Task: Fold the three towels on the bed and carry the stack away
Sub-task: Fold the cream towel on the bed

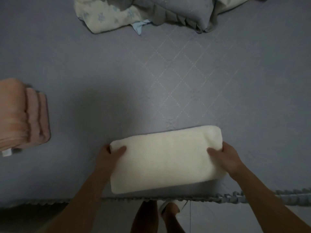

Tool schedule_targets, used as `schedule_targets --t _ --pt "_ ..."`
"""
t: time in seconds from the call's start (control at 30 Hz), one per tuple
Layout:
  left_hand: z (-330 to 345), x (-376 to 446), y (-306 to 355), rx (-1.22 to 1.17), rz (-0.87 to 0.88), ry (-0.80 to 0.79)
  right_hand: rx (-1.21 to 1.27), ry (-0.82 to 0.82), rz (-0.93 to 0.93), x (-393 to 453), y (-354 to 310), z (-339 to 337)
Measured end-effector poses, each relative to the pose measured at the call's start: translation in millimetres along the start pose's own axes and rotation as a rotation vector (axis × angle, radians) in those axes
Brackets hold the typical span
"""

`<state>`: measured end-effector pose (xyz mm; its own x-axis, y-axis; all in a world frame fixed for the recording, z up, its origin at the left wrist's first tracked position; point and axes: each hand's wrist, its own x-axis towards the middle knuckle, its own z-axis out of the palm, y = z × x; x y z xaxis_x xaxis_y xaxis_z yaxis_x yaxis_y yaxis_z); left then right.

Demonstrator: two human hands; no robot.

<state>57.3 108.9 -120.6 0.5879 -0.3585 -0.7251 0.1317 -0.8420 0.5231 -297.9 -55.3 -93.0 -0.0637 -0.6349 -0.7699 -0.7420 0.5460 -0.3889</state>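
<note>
A folded cream towel lies near the front edge of the bed. My left hand grips its left end, thumb on top and fingers tucked under. My right hand grips its right end the same way. At the far left edge of the view sits a stack of two folded towels, an orange towel on top of a pink towel, partly cut off by the frame.
A crumpled floral blanket and a grey frilled pillow lie at the head of the bed. The bed's frilled edge runs along the front, with my legs and the floor below it.
</note>
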Motion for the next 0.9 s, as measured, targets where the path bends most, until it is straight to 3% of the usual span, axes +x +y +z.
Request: schedule_targets --t 0.07,0.13,0.2,0.3,0.4,0.5,0.57,0.67,0.8,0.9 --pt "-6.9 4.3 4.3 -0.13 -0.08 -0.161 -0.09 0.108 -0.075 11.6 -23.5 -5.5" --pt "-15.9 11.4 13.2 -0.189 -0.036 -0.241 -0.175 0.207 -0.165 27.8 -59.5 -16.5" --pt "-22.8 19.5 31.9 -0.235 0.075 -0.232 -0.228 0.282 -0.261 47.5 -99.5 -29.9" --pt "-21.0 42.3 64.9 -0.308 0.129 -0.094 -0.254 0.349 -0.341 77.2 -152.5 -42.7" --pt "-12.3 65.7 93.0 -0.188 0.124 -0.001 -0.248 0.388 -0.27 93.7 -182.2 -34.6" --pt "-6.6 76.3 108.1 0.118 0.154 -0.016 -0.497 0.46 -0.331 79.7 -185.8 1.0" --pt "-5.5 77.8 114.3 0.352 0.313 0.072 -0.669 0.384 -0.501 55.9 -178.2 41.5" --pt "-1.7 76.5 124.6 0.511 0.529 -0.001 -0.739 0.194 -0.823 16.2 -163.9 108.2" --pt "-2.0 84.6 120.0 0.578 0.597 -0.103 -0.849 0.097 -1.096 0.0 -164.7 177.6" --pt "-5.1 98.0 111.2 0.589 0.577 -0.111 -0.942 0.085 -1.127 30.1 -172.4 176.8"
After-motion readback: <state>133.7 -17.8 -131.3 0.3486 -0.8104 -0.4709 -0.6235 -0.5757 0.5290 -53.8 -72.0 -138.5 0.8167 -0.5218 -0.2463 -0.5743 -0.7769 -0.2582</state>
